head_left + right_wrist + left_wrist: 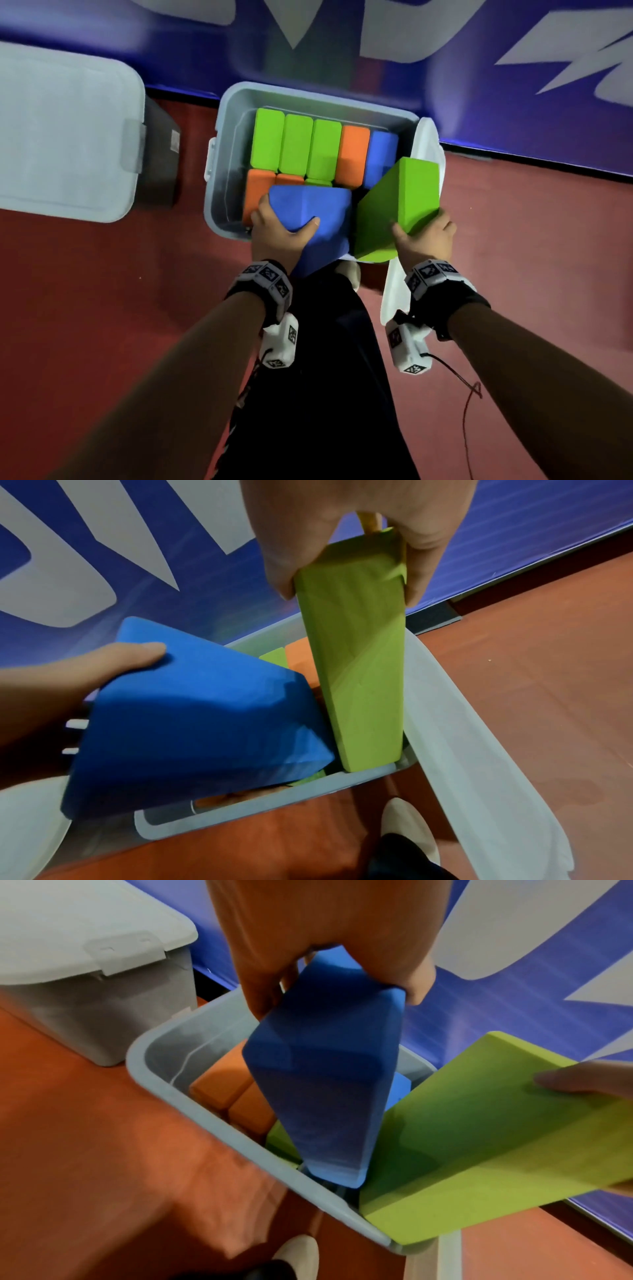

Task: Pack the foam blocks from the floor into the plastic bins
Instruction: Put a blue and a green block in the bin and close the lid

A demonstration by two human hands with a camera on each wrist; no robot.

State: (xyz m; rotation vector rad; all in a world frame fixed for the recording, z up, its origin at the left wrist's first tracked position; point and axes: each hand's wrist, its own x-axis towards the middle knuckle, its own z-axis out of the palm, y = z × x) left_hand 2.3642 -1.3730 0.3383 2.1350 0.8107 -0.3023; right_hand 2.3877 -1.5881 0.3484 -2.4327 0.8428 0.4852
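From your head camera, the open grey plastic bin (219,164) sits on the red floor (85,308) at 12 o'clock, right by the blue wall banner (513,113). A back row of soft foam blocks stands up inside it, side by side: three green, one orange, one blue. They stand on end so more can fit. A front row has begun at the 9 o'clock side. Your left hand (274,233) holds a blue foam block (315,219) over the near edge, thumb on top. Your right hand (428,236) holds a green foam block (397,205), tipped, at the 3 o'clock end. A closed grey bin with a lid (61,137) waits at 10 o'clock. The white loose lid (428,144) leans at the open bin's 3 o'clock side.

From your left wrist, the grip is tight on the blue block's top end, fingers on one face and thumb on the other. Its low end points down into the gap by the orange blocks (232,1096), near the bin's front wall. You hold it end-down so it can slide in like its neighbours.

From your right wrist, the grip pinches the green block's top end. Its bottom end is at the bin's near corner, close beside the blue block. I think both blocks are meant for the last free spots in the front row.
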